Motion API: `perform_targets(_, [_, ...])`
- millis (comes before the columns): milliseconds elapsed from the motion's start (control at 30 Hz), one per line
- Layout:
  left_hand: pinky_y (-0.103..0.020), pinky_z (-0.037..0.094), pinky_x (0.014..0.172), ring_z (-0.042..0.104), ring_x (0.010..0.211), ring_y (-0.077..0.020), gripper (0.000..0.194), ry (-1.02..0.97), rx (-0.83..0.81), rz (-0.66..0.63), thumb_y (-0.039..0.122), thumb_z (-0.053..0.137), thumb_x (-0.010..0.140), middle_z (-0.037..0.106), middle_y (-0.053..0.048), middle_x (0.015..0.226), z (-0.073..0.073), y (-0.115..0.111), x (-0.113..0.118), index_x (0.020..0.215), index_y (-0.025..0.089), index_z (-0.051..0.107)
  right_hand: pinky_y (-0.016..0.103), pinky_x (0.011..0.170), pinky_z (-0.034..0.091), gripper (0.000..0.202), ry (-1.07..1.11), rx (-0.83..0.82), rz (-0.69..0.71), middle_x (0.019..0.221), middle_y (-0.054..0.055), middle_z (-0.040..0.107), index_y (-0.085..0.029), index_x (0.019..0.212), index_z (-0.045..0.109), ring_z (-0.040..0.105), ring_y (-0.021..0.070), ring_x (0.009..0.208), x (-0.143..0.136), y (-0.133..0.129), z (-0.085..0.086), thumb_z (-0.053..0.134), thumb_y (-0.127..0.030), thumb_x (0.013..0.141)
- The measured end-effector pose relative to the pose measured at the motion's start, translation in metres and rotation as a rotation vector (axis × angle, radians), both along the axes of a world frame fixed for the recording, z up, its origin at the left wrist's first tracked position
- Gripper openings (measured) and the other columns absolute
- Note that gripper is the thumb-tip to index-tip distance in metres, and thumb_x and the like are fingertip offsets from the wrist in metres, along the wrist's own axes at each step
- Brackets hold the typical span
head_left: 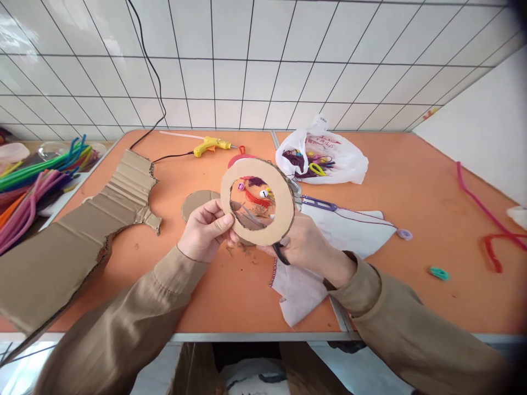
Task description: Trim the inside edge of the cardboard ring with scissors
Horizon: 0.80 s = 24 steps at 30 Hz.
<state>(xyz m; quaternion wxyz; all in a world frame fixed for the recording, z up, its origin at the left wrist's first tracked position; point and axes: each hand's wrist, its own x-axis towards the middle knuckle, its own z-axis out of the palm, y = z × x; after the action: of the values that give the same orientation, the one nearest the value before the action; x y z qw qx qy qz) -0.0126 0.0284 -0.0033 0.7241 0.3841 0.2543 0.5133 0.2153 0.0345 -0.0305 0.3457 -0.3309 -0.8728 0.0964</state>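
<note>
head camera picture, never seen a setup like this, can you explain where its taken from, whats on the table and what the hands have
There is no machine here: these are a person's own two bare hands, in brown sleeves. The only picture comes from a camera worn on the head, looking forward and down.

The left hand pinches a cardboard ring by its edge. The right hand holds scissors; their blades show through the ring's hole.

On the orange table lie a yellow glue gun, a white plastic bag with colourful bits inside, pale cloth and, at the left, a large cut piece of cardboard.
</note>
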Motion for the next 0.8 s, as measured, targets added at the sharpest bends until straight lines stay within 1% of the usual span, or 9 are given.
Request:
perform_targets(67, [-0.013,0.051,0.041,0.064,0.043,-0.0097,0.031,0.005,-0.004,-0.022,0.032,0.092,0.07,0.07,-0.001,0.057,0.0,0.0,0.0,0.084,0.012,0.073,0.037,0.068,0.051,0.025,0.062,-0.026,-0.014,0.067,0.003,0.067,-0.021,0.108,0.076,0.064,0.0217,0.064,0.0,-0.001,0.001,0.072,-0.036,0.088])
perform_targets(167, [-0.014,0.05,0.041,0.063,0.043,-0.0093,0.03,-0.007,-0.003,-0.057,0.032,0.091,0.072,0.069,-0.001,0.057,0.0,-0.001,0.0,0.087,0.013,0.075,0.037,0.063,0.051,0.025,0.145,-0.165,-0.039,0.069,0.004,0.068,-0.02,0.107,0.076,0.062,0.0209,0.063,-0.001,-0.004,0.008,0.073,-0.033,0.086])
perform_targets(267, [-0.013,0.05,0.041,0.063,0.044,-0.0092,0.028,-0.023,0.001,-0.099,0.031,0.089,0.074,0.068,0.0,0.057,0.001,-0.002,0.001,0.091,0.014,0.075,0.035,0.062,0.052,0.012,0.258,-0.311,-0.061,0.07,0.003,0.069,-0.019,0.088,0.074,0.063,0.0197,0.063,-0.003,-0.007,0.016,0.072,-0.03,0.084])
perform_targets(367, [-0.013,0.049,0.041,0.063,0.044,-0.0084,0.031,-0.043,0.01,-0.135,0.03,0.088,0.077,0.069,0.001,0.061,0.001,-0.003,0.0,0.099,0.014,0.074,0.036,0.065,0.055,0.014,0.325,-0.41,-0.07,0.073,0.004,0.07,-0.02,0.074,0.069,0.066,0.0212,0.068,-0.005,-0.008,0.017,0.074,-0.031,0.082])
perform_targets(467, [-0.013,0.05,0.042,0.064,0.045,-0.0086,0.027,-0.069,0.013,-0.182,0.03,0.086,0.079,0.07,0.0,0.061,0.0,-0.003,-0.001,0.096,0.015,0.072,0.038,0.066,0.055,0.014,0.37,-0.497,-0.038,0.075,0.004,0.07,-0.021,0.086,0.074,0.065,0.0213,0.068,-0.006,-0.009,0.013,0.077,-0.033,0.08])
perform_targets(567, [-0.014,0.051,0.043,0.065,0.046,-0.0093,0.023,-0.073,0.009,-0.224,0.029,0.085,0.08,0.071,0.001,0.062,-0.003,-0.003,-0.001,0.094,0.016,0.071,0.035,0.06,0.052,0.033,0.511,-0.688,0.024,0.072,0.0,0.065,-0.021,0.11,0.074,0.06,0.017,0.062,-0.009,-0.011,0.009,0.076,-0.04,0.083])
perform_targets(667, [-0.014,0.05,0.042,0.066,0.047,-0.01,0.033,-0.046,0.008,-0.275,0.031,0.085,0.08,0.073,0.001,0.065,-0.005,-0.005,0.001,0.108,0.018,0.071,0.031,0.058,0.051,0.04,0.674,-0.863,0.138,0.067,-0.002,0.061,-0.021,0.111,0.071,0.058,0.0146,0.06,-0.016,-0.015,0.01,0.073,-0.051,0.086])
perform_targets(733, [-0.015,0.049,0.042,0.067,0.048,-0.0109,0.047,-0.002,0.007,-0.299,0.032,0.086,0.08,0.074,0.0,0.067,-0.007,-0.006,0.004,0.122,0.02,0.068,0.032,0.059,0.053,0.041,0.725,-0.892,0.184,0.071,-0.001,0.063,-0.021,0.102,0.069,0.06,0.0149,0.061,-0.021,-0.018,0.015,0.074,-0.057,0.084])
perform_targets(800, [-0.017,0.049,0.042,0.067,0.048,-0.012,0.061,0.06,-0.002,-0.296,0.031,0.087,0.078,0.074,0.0,0.069,-0.009,-0.007,0.006,0.133,0.022,0.062,0.033,0.06,0.055,0.038,0.746,-0.889,0.176,0.07,-0.001,0.064,-0.023,0.1,0.066,0.061,0.0159,0.063,-0.026,-0.02,0.02,0.071,-0.059,0.087])
